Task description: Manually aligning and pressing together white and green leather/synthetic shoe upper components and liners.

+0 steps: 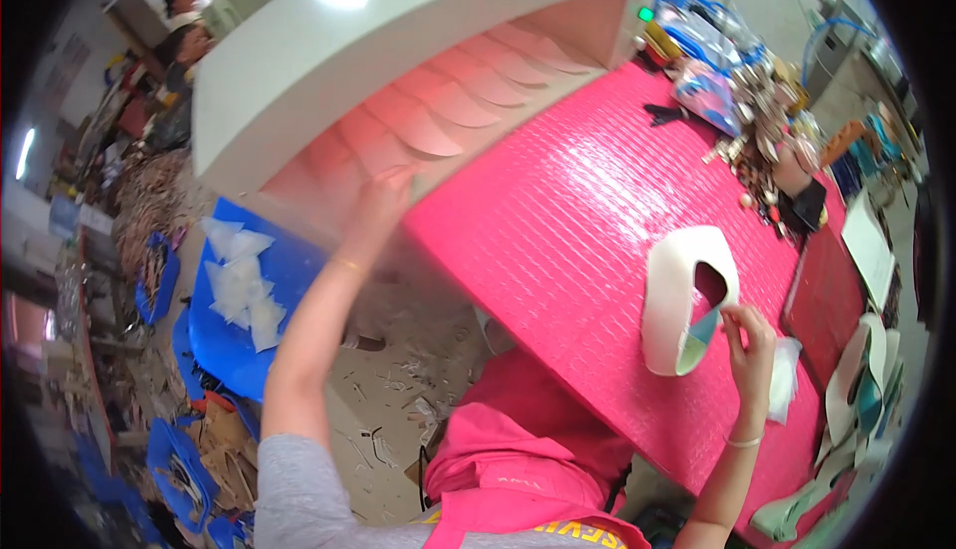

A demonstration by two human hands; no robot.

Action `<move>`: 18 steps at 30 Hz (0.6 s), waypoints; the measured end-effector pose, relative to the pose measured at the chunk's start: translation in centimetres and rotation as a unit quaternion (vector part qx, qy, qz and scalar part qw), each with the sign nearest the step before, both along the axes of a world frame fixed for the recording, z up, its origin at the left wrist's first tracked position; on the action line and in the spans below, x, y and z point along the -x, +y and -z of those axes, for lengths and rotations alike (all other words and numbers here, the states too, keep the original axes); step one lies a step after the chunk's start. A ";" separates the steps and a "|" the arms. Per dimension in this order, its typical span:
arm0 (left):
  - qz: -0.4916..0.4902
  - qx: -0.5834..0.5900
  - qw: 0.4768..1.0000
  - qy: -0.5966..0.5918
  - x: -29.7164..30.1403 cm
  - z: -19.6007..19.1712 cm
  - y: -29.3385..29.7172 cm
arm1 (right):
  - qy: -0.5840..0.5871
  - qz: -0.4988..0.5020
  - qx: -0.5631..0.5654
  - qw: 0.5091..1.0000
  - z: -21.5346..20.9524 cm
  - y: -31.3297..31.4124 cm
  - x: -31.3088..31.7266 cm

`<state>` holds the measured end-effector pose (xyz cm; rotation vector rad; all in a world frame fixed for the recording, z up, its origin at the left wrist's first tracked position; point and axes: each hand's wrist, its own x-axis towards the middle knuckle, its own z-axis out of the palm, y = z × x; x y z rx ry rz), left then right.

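Note:
At the lit opening of a white box-shaped machine [284, 81], my left hand [386, 196] reaches toward thin, pale curved pieces [428, 131] lying in a row under a red glow. Motion blurs its fingers, and whether they hold a piece is unclear. A white shoe upper [665, 295] with pale green lining stands on the pink ribbed tabletop [538, 220], curved into a loop. My right hand [752, 345] has thumb and forefinger pinched at its right edge. Beside that hand lies a small stack of thin white pieces [785, 380].
A blue chair [224, 335] at the left holds translucent white pieces [239, 270]. Clutter and bags [737, 81] pile up at the table's far right. More shoe uppers [856, 390] lie along the right side. Scraps litter the floor [383, 420]. People [184, 41] are at the far left.

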<state>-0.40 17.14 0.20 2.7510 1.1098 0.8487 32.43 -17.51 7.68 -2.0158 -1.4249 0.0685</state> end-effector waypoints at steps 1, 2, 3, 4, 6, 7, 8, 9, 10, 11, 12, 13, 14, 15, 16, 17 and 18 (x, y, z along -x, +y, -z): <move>0.003 -0.006 0.999 -0.052 0.0 0.2 0.5 | -0.017 0.000 0.016 1.000 -0.7 -0.3 0.8; 0.007 -0.015 0.994 -0.104 0.5 0.2 0.9 | -0.034 -0.001 0.031 0.999 -1.2 -0.5 1.6; 0.000 -0.024 0.994 -0.104 0.3 -0.8 0.4 | -0.024 -0.021 0.016 0.999 -1.2 -0.7 2.5; -0.007 -0.039 0.985 -0.165 0.4 -2.4 -0.7 | -0.014 -0.042 0.003 0.999 -1.2 -0.6 3.9; -0.014 -0.059 0.972 -0.225 0.6 -5.7 -3.4 | 0.170 -0.101 0.078 0.977 -1.5 0.1 7.6; -0.002 -0.038 0.972 -0.231 0.4 -7.4 -5.1 | 0.369 -0.161 0.096 0.910 -1.0 0.6 9.6; 0.010 -0.017 0.972 -0.234 0.4 -9.0 -6.8 | 0.552 -0.215 0.109 0.799 0.1 1.5 11.6; 0.011 -0.017 0.972 -0.234 0.4 -10.6 -8.3 | 0.628 -0.262 0.138 0.720 0.8 2.6 13.1; 0.062 0.008 0.976 -0.210 0.1 -12.0 -9.8 | 0.696 -0.300 0.163 0.631 1.5 4.0 14.5; 0.113 0.036 0.976 -0.184 0.0 -13.0 -11.4 | 0.752 -0.298 0.190 0.556 2.2 5.9 15.5; 0.157 0.042 0.976 -0.148 -0.4 -14.0 -13.1 | 0.803 -0.287 0.209 0.479 2.6 7.7 16.2; 0.204 0.050 0.971 -0.111 -0.8 -14.6 -14.9 | 0.825 -0.275 0.195 0.453 3.5 9.0 16.8; 0.270 -0.021 0.959 -0.086 -1.1 -14.6 -16.7 | 0.847 -0.261 0.177 0.428 3.8 9.8 17.1; 0.313 0.019 0.948 -0.052 -0.7 -14.8 -18.8 | 0.851 -0.238 0.142 0.447 2.9 10.1 17.8; 0.383 -0.031 0.922 -0.048 -0.8 -14.8 -20.7 | 0.851 -0.210 0.105 0.469 2.0 9.8 18.2; 0.435 -0.057 0.899 -0.014 -1.0 -14.5 -22.7 | 0.889 -0.201 0.076 0.405 4.0 9.6 17.7; 0.465 -0.093 0.880 0.015 -1.0 -13.7 -24.2 | 0.887 -0.087 0.055 0.449 4.0 8.5 17.5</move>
